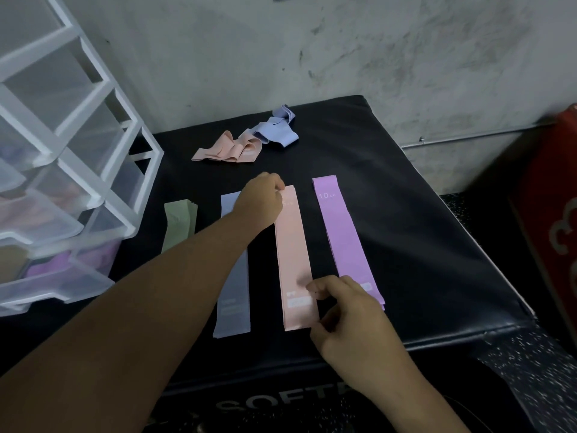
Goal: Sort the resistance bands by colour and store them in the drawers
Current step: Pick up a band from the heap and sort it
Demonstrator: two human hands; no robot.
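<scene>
Right hand [352, 317] sits closest, near the front edge of the black padded box [421, 229], thumb and forefinger pinching the right edge of the pink band [293, 254] at its near end; left hand [262, 203] reaches across to the far end of the same band, fingers curled on its far left corner; the two hands are well apart, one at each end, and the band lies flat and straight between them.

Just right of it lies the purple band [343, 245], flat, marked "10 LB" at its far end, its near end partly hidden by the right hand; just left lies the blue band [234, 292], flat, crossed by the left forearm; further left the green band [179, 223] lies towards the left edge, its near part hidden by the same arm.

Towards the back edge a crumpled pink band [228, 150] and a crumpled blue band [278, 129] touch in a loose heap.

At the left edge stands the drawer unit [62, 135], white frame, translucent drawers; the lower ones stand pulled out, with pink and purple shapes dimly visible inside; behind is a grey wall [343, 57]; a red object [555, 214] stands off the right edge.
</scene>
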